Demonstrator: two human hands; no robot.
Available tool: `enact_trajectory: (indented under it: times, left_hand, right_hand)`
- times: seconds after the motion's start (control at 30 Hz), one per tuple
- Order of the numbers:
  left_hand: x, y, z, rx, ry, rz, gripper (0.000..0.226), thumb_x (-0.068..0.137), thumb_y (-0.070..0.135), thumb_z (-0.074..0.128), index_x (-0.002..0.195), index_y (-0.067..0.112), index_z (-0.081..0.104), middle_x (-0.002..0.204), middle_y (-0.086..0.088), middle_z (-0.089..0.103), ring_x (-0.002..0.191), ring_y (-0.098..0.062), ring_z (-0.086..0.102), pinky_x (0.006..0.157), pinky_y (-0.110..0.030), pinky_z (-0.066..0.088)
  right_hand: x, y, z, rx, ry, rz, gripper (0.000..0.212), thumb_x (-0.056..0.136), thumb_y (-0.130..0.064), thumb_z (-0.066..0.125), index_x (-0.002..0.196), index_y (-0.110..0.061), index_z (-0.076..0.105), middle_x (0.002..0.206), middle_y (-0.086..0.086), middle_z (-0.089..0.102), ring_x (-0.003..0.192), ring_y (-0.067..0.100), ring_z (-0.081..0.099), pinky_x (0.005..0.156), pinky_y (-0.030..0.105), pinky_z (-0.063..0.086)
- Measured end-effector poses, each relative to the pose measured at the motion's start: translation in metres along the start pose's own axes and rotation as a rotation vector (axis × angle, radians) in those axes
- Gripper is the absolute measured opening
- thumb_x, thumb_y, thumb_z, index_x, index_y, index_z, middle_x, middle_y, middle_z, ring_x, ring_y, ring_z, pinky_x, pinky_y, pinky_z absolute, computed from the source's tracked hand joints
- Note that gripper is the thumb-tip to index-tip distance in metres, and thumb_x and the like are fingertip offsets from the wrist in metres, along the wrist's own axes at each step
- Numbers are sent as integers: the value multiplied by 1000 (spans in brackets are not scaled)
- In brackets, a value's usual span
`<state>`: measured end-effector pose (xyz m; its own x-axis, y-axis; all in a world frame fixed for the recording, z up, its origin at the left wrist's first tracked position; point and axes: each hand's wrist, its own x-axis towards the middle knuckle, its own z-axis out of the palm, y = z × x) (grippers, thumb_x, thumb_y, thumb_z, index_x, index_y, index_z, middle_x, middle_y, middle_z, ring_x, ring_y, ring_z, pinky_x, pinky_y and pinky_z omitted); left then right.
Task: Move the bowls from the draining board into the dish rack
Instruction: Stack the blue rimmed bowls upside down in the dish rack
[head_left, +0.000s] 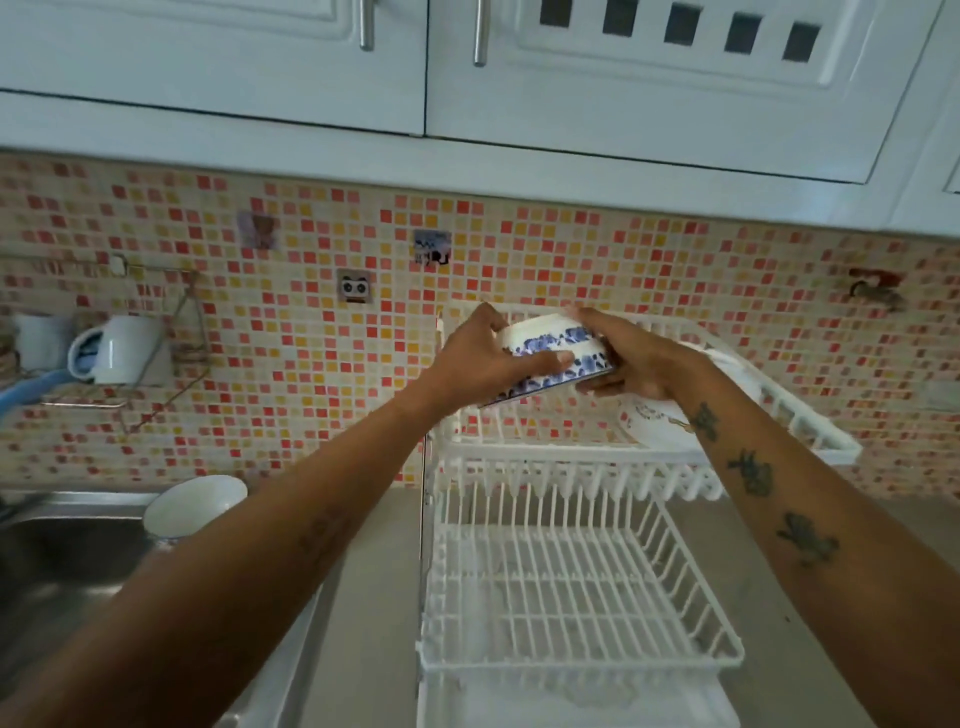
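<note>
A blue-and-white patterned bowl (556, 364) is held between both hands above the upper tier of the white dish rack (571, 519), tilted on its side and not yet resting on the wires. The left hand (480, 364) is closed on the near side of the bowl, with the thumb laid across the patterned wall, and the right hand (631, 364) is closed on the far side and rim, so each grip is clamped on the same bowl. What appears to be one white dish with a faint printed edge (670, 415) is already seated in the upper tier just beside the right forearm, though whether it is a bowl or a plate cannot be told. The lower tier of the rack is seen bare. A second bowl (195, 506), white inside, is left standing by the edge of the steel sink (62, 561) at the left, well apart from the rack, on what is taken to be the draining board. The task is therefore judged to be partly done: one bowl is in transit and close to being set down, at least one more is still to be fetched, and further bowls behind the left arm cannot be ruled out. A mug (122, 348) is hung on a wall rail against the mosaic tiles, and the counter (374, 597) lies between sink and rack.
</note>
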<state>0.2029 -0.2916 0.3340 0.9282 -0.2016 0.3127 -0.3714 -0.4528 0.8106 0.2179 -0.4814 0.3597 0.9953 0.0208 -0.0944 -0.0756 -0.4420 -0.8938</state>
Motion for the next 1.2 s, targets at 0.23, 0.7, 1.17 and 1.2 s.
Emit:
enact_trajectory:
  times: [0.23,0.7,1.17,1.2]
  left_hand:
    - [2,-9,8,313,-13,79,81,58,50,88,115,17,41,108,-1,41,92,-20,50,58,-18,40]
    - [4,-14,23,601,-177,11,127,59,41,90,156,16,12,148,-13,23,135,-34,39,112,-46,40]
    - [6,-15,28,678,-288,-21,116,71,52,79,156,14,9,154,-10,21,143,-31,23,115,-46,31]
    - [4,-13,25,664,-286,-21,114,71,53,79,156,15,13,154,-10,21,143,-32,24,115,-45,31]
  right_hand:
    - [9,21,10,109,-128,-29,27,93,-47,44,105,-27,58,112,9,64,94,27,61,83,39,50]
    - [11,34,14,42,-179,80,41,92,-24,48,132,-12,49,126,10,55,104,28,54,96,40,44]
    - [15,37,12,-241,-10,-4,38,86,-35,50,115,-11,57,115,12,61,93,26,57,88,41,44]
    - [15,34,15,-279,29,-49,39,86,-34,52,116,-11,58,118,12,60,97,27,58,87,40,43]
